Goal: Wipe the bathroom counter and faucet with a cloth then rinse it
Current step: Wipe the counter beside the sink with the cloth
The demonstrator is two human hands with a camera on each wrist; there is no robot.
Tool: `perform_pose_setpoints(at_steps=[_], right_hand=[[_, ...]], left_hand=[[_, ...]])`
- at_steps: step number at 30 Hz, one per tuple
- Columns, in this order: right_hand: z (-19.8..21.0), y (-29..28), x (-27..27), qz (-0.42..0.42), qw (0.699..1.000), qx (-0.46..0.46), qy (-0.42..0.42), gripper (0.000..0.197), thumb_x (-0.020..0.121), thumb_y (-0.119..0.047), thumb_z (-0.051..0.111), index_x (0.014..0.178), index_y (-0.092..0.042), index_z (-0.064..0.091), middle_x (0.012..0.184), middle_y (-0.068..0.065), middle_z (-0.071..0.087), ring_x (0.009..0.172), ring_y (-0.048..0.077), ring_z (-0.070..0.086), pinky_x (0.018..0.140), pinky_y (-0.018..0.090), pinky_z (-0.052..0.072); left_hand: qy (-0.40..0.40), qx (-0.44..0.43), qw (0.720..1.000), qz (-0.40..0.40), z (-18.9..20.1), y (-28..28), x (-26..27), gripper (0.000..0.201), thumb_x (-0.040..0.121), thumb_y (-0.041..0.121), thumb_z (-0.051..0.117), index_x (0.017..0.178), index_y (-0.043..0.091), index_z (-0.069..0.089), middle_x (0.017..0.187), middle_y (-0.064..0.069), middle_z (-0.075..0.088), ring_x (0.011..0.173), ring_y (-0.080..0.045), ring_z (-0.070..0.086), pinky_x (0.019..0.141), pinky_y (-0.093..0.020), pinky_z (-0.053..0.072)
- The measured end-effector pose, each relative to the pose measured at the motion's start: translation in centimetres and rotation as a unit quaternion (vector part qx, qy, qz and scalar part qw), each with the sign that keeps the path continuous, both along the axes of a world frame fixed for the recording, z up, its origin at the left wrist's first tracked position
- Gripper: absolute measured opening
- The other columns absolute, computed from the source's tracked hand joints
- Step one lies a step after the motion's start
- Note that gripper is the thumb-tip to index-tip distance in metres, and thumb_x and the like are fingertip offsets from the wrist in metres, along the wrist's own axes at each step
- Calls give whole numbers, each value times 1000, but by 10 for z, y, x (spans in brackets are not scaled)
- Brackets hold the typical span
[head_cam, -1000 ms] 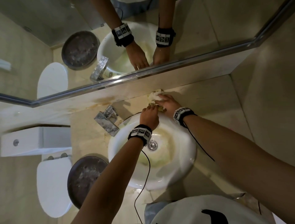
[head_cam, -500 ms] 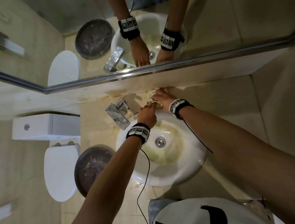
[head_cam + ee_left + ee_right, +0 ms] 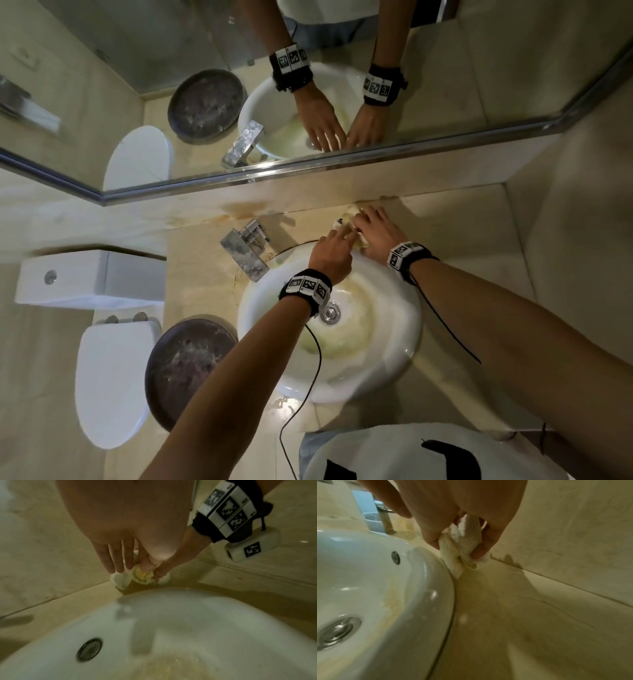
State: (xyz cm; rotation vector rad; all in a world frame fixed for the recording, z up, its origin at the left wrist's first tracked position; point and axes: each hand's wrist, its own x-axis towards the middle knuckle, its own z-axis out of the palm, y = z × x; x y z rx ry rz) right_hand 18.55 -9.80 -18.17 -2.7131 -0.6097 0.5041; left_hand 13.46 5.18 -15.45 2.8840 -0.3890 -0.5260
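Note:
A crumpled white and yellow cloth (image 3: 345, 219) (image 3: 142, 576) (image 3: 462, 547) lies on the beige counter (image 3: 462, 222) behind the white basin (image 3: 404, 359), close to the back wall. My right hand (image 3: 375, 229) (image 3: 458, 536) grips it, bunched between fingers and thumb, its lower corner against the basin rim (image 3: 436, 566). My left hand (image 3: 334, 246) (image 3: 133, 566) reaches over the basin; its straight fingers lie on the cloth and the thumb pinches a yellow fold. The chrome faucet (image 3: 246, 250) (image 3: 373, 519) stands to the left of both hands, untouched.
A mirror (image 3: 445, 85) runs along the back wall just above the hands. The drain (image 3: 330, 312) sits in the stained basin. A dark round bowl (image 3: 188, 370) rests at the counter's left end, with a toilet (image 3: 109, 383) and cistern (image 3: 85, 277) beyond.
Both hands stay at the cloth behind the basin. The left hand's fingers have stretched out from a curled fist onto the cloth. The view has shifted a little.

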Motion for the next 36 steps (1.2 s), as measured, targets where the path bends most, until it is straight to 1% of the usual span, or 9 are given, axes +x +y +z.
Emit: perform_pose_setpoints(at_steps=[4, 10, 13, 16, 19, 21, 28, 33, 36], right_hand=[[8, -56, -14, -93, 993, 48, -47, 53, 79, -40, 66, 122, -16, 46, 131, 11, 43, 117, 30, 40, 86, 43, 50], [13, -134, -30, -233, 970, 5, -68, 63, 81, -29, 72, 134, -14, 42, 129, 11, 46, 118, 30, 45, 86, 41, 49], [0, -160, -40, -294, 952, -73, -35, 62, 87, -36, 67, 139, -15, 39, 141, 14, 37, 127, 34, 37, 94, 47, 47], [-12, -175, -41, -349, 934, -69, 7, 66, 91, -34, 67, 145, -19, 33, 151, 14, 25, 134, 35, 29, 99, 47, 44], [-22, -174, -31, -329, 942, -14, 58, 73, 92, -24, 66, 153, -24, 27, 148, 16, 34, 131, 37, 40, 102, 46, 47], [-27, -169, -26, -320, 944, 8, 80, 69, 91, -23, 66, 153, -20, 34, 143, 19, 42, 127, 37, 47, 103, 44, 47], [-41, -155, -27, -317, 947, 28, 49, 50, 91, -17, 64, 140, -19, 53, 146, 11, 47, 124, 36, 45, 99, 38, 46], [-38, -149, -17, -266, 961, 74, 37, 58, 87, -12, 65, 143, -27, 53, 148, 7, 47, 121, 35, 48, 100, 39, 47], [-34, -130, -10, -220, 974, 34, 43, 59, 89, -16, 62, 145, -30, 49, 154, 5, 41, 118, 34, 47, 99, 38, 48]], left_hand=[[-17, -6, 997, -71, 10, -50, 3, 61, 85, 5, 51, 144, 16, 42, 161, -4, 28, 134, -27, 43, 102, -42, 45], [-18, 2, 992, -127, 15, -128, 15, 73, 87, 10, 52, 154, 22, 24, 164, -3, 19, 137, -28, 39, 101, -41, 43], [20, 61, 982, -177, 7, -148, 17, 75, 93, 17, 53, 158, 22, 16, 166, -3, 12, 141, -28, 33, 105, -42, 40], [67, 89, 978, -176, -2, -156, 19, 75, 95, 17, 51, 158, 19, 11, 166, -3, 12, 146, -28, 27, 111, -43, 37], [89, 74, 982, -149, -4, -160, 26, 75, 96, 16, 50, 159, 17, 9, 166, -5, 11, 148, -27, 25, 112, -44, 36], [91, 65, 984, -141, -6, -161, 33, 76, 95, 15, 50, 158, 15, 8, 166, -5, 9, 149, -26, 23, 112, -43, 36], [127, 57, 979, -151, -24, -151, 54, 82, 93, 17, 53, 159, 29, 6, 168, 0, 4, 152, -23, 14, 117, -44, 30], [99, 41, 984, -139, -33, -123, 55, 83, 90, 12, 51, 158, 35, 9, 167, 3, 10, 151, -22, 20, 114, -40, 35], [73, 51, 986, -142, -34, -92, 52, 83, 90, 14, 51, 158, 36, 9, 166, 4, 14, 152, -22, 17, 116, -38, 30]])
